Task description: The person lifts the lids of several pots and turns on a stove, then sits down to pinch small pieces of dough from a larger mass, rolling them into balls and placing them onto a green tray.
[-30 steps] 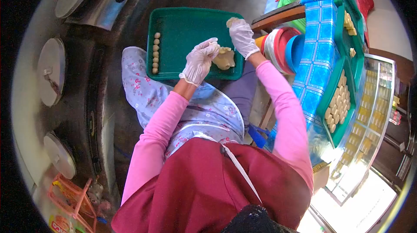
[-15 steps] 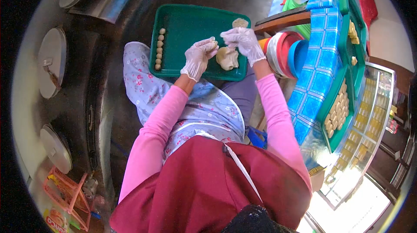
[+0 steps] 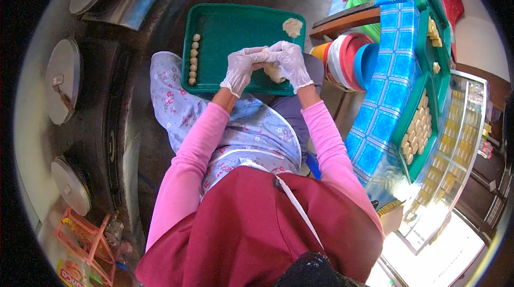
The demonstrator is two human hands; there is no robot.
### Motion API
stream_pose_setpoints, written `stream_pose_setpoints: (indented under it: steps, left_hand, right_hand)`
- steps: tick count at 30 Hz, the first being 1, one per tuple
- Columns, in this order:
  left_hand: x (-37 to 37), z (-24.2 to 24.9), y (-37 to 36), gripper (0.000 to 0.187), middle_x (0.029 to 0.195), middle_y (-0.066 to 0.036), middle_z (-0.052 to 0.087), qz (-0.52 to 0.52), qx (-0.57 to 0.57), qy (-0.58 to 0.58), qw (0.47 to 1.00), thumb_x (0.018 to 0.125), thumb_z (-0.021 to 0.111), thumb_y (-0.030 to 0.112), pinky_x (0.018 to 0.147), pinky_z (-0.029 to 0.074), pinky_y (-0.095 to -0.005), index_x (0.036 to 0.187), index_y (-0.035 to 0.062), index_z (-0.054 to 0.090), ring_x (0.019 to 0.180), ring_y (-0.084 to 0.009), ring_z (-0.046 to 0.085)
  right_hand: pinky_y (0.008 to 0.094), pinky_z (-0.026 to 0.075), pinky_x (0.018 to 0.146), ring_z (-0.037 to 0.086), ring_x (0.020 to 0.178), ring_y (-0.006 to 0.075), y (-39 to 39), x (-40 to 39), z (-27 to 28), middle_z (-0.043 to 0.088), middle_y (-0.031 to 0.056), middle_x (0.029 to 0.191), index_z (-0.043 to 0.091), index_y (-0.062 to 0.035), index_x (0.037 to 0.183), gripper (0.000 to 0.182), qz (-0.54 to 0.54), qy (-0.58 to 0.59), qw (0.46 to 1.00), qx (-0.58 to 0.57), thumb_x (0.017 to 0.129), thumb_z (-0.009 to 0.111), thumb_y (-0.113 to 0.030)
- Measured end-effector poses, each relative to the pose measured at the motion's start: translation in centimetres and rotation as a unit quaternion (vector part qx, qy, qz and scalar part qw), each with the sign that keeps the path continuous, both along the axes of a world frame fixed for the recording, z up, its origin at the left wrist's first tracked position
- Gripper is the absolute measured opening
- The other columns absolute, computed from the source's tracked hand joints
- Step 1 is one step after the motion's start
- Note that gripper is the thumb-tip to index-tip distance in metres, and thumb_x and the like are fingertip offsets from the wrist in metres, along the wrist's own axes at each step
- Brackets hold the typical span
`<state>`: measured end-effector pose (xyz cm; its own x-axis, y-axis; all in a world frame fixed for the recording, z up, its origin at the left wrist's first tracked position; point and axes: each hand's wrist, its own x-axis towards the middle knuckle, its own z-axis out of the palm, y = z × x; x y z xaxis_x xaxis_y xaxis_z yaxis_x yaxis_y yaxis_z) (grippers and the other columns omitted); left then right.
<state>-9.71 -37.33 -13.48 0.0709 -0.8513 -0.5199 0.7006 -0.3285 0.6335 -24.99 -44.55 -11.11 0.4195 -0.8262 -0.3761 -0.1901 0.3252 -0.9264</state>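
Observation:
On my lap rests a green tray (image 3: 230, 22). My gloved left hand (image 3: 241, 67) and my gloved right hand (image 3: 289, 62) meet above its near half, fingers closed and fingertips together around a small piece of dough (image 3: 264, 51), mostly hidden by the gloves. Beneath my right hand lies a larger pale dough lump (image 3: 274, 75), partly covered by that hand. A rough, flatter pale portion (image 3: 292, 27) sits in the far right corner. Several small dough balls (image 3: 193, 60) form a row along the tray's left side.
To the right, a table with a blue checked cloth (image 3: 393, 46) bears green trays, one holding many pale round pieces (image 3: 417, 131). Red and blue tubs (image 3: 367, 65) stand between table and lap. Round lids (image 3: 63, 81) line the left side, above an orange rack (image 3: 85, 241).
My right hand has moved left and joined my left hand at the fingertips, now covering part of the dough lump. The flatter portion in the corner is more fully visible.

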Motion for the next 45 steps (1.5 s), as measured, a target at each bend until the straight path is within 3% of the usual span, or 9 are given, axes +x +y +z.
stream_pose_setpoints:
  steps: [4, 7, 13, 17, 20, 22, 25, 34, 45]
  left_hand:
    - [0.6, 0.0, 0.0, 0.028, 0.105, -0.015, 0.068, 0.039, 0.033, 0.032, 0.998, 0.083, 0.070, 0.004, 0.078, 0.056, -0.0294, 0.108, -0.0065, 0.064, 0.089, -0.0213, 0.068]
    - [0.7, -0.3, 0.3, 0.028, 0.104, -0.016, 0.068, 0.061, 0.046, 0.029, 0.997, 0.083, 0.070, 0.003, 0.076, 0.057, -0.0292, 0.108, -0.0068, 0.063, 0.088, -0.0215, 0.068]
    - [1.0, 0.5, 0.3, 0.029, 0.107, -0.015, 0.068, 0.066, -0.009, 0.067, 0.996, 0.085, 0.069, 0.006, 0.083, 0.055, -0.0300, 0.111, -0.0058, 0.062, 0.091, -0.0225, 0.067]
    - [1.5, -0.4, 0.2, 0.030, 0.108, -0.014, 0.068, 0.077, -0.021, 0.107, 0.991, 0.087, 0.068, 0.007, 0.084, 0.054, -0.0303, 0.113, -0.0051, 0.062, 0.092, -0.0218, 0.067]
    - [1.4, -1.2, 0.4, 0.031, 0.108, -0.013, 0.068, 0.070, -0.022, 0.076, 0.994, 0.086, 0.068, 0.008, 0.081, 0.054, -0.0294, 0.113, -0.0049, 0.062, 0.091, -0.0201, 0.067]
    - [1.0, -1.1, 0.2, 0.031, 0.107, -0.012, 0.068, 0.067, -0.004, 0.074, 0.995, 0.086, 0.069, 0.009, 0.080, 0.054, -0.0283, 0.113, -0.0049, 0.062, 0.090, -0.0186, 0.067]
    - [0.3, -0.1, 0.2, 0.032, 0.105, -0.011, 0.069, 0.042, -0.005, 0.034, 0.999, 0.085, 0.070, 0.010, 0.078, 0.054, -0.0268, 0.112, -0.0050, 0.063, 0.087, -0.0171, 0.067]
    - [0.7, 0.8, 1.0, 0.028, 0.098, -0.009, 0.070, -0.021, -0.009, -0.099, 0.995, 0.084, 0.071, 0.010, 0.074, 0.054, -0.0266, 0.108, -0.0030, 0.065, 0.081, -0.0150, 0.067]
    - [1.0, 0.5, 0.2, 0.022, 0.094, -0.014, 0.069, 0.031, 0.022, 0.066, 0.997, 0.080, 0.070, 0.001, 0.065, 0.057, -0.0275, 0.101, -0.0040, 0.067, 0.079, -0.0193, 0.068]
  right_hand:
    - [0.0325, 0.049, 0.059, 0.062, 0.063, 0.0166, -2.4, -1.1, 0.8, 0.069, 0.0092, 0.074, 0.072, -0.0035, 0.083, 0.015, -0.009, -0.024, 0.989, -0.144, 0.070, 0.074, -0.013]
    - [0.0379, 0.051, 0.059, 0.061, 0.061, 0.0302, -6.2, -2.2, -0.7, 0.062, 0.0143, 0.069, 0.068, -0.0056, 0.075, 0.007, 0.099, 0.511, 0.634, -0.572, 0.073, 0.064, -0.010]
    - [0.0381, 0.047, 0.046, 0.057, 0.053, 0.0285, -8.7, -1.2, -2.7, 0.058, 0.0142, 0.066, 0.063, -0.0052, 0.077, 0.008, 0.237, 0.609, 0.377, -0.656, 0.076, 0.057, -0.010]
    - [0.0397, 0.045, 0.044, 0.062, 0.059, 0.0284, -10.0, -1.2, -2.6, 0.059, 0.0139, 0.064, 0.061, -0.0076, 0.074, 0.005, 0.208, 0.534, 0.489, -0.658, 0.075, 0.057, -0.010]
    - [0.0365, 0.048, 0.050, 0.063, 0.061, 0.0233, -8.7, -1.2, 1.1, 0.064, 0.0097, 0.068, 0.065, -0.0122, 0.072, 0.005, 0.250, 0.360, 0.756, -0.487, 0.075, 0.063, -0.014]
    - [0.0284, 0.048, 0.052, 0.061, 0.061, 0.0137, -6.5, -0.5, 2.9, 0.067, 0.0040, 0.074, 0.071, -0.0098, 0.079, 0.009, 0.106, 0.159, 0.982, -0.009, 0.080, 0.070, -0.018]
    - [0.0230, 0.047, 0.053, 0.059, 0.061, 0.0104, -3.0, 0.0, 1.2, 0.067, 0.0047, 0.076, 0.071, -0.0033, 0.087, 0.014, 0.063, -0.065, 0.990, 0.104, 0.081, 0.072, -0.016]
    - [0.0243, 0.050, 0.055, 0.064, 0.064, 0.0137, 0.5, 0.4, 1.6, 0.068, 0.0082, 0.077, 0.068, 0.0003, 0.090, 0.015, 0.003, -0.070, 0.986, 0.149, 0.078, 0.075, -0.007]
    - [0.0261, 0.048, 0.063, 0.062, 0.070, 0.0123, 3.0, 0.2, 0.8, 0.067, 0.0056, 0.079, 0.070, -0.0007, 0.084, 0.011, -0.014, -0.033, 0.979, -0.199, 0.074, 0.073, -0.005]
